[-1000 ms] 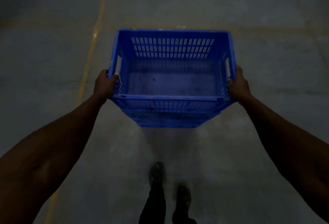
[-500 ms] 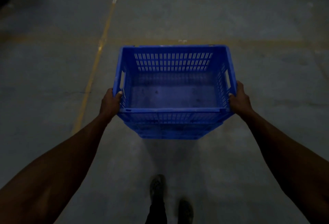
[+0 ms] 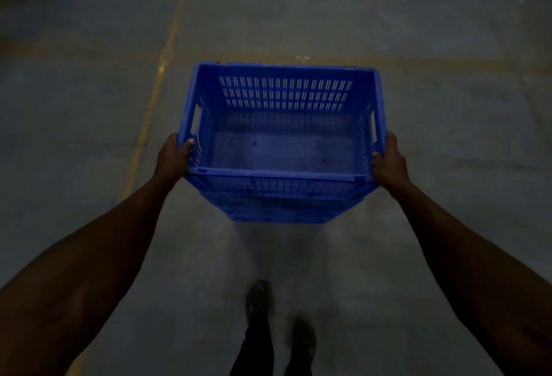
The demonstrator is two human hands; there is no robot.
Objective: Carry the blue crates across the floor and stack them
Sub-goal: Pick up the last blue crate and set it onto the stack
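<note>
The concrete floor [image 3: 448, 32] takes up most of the view, dim and bare all around, crossed by a faded yellow line [image 3: 155, 92] running away on the left and a paler worn band crossing it just beyond the crate; no stack or second crate shows anywhere, so the walk looks to be mid-way and there is open room ahead and to both sides. The blue crate [image 3: 280, 148] is held out in front at arm's length, clear of the floor and roughly level, open side up and empty (its slotted walls let light through at the far end), probably kept forward so the legs can swing beneath it. The left hand [image 3: 174, 156] grips the left wall near the near corner, thumb hooked over the rim beside the handle slot, the fingers curled round the outside; the right hand [image 3: 389, 160] grips the opposite wall the same way, just behind its slot. Below, two shoes [image 3: 258, 298] stand one ahead of the other, well behind the crate's near edge.
</note>
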